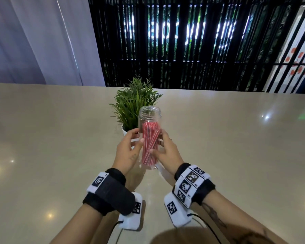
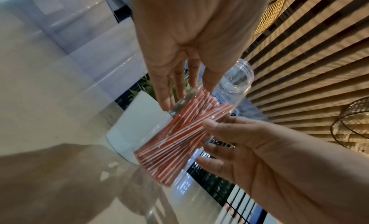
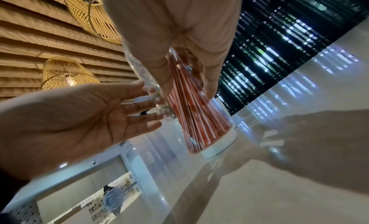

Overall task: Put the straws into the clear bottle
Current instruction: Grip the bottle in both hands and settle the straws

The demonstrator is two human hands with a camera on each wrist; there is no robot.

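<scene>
The left hand [image 1: 126,148] sits against the left side of the clear bottle [image 1: 149,120], fingers nearly straight and only loosely spread, the fingertips [image 2: 165,101] laid along the plastic wall while the thumb comes round the near face; it looks like a steadying touch, not a grip, probably to keep the tall, narrow bottle from tipping. The bottle stands upright on the beige table [image 1: 42,138], about midway between the table's left and right edges and toward its far edge, directly in front of a small potted plant [image 1: 134,101] in a white pot, which it seems to touch or nearly touch. Its mouth is open and uncapped. The red-and-white striped straws [image 1: 149,145] are already inside as a dense bundle, resting on the bottom and leaning slightly, their tops below the neck; no loose straw shows on the table, so the task appears finished or nearly so. On the bottle's right side the right hand [image 1: 167,152] mirrors the other, its fingers [image 3: 165,78] extended and relaxed, thumb and forefinger lightly framing the wall; whether it bears any weight I cannot tell.
</scene>
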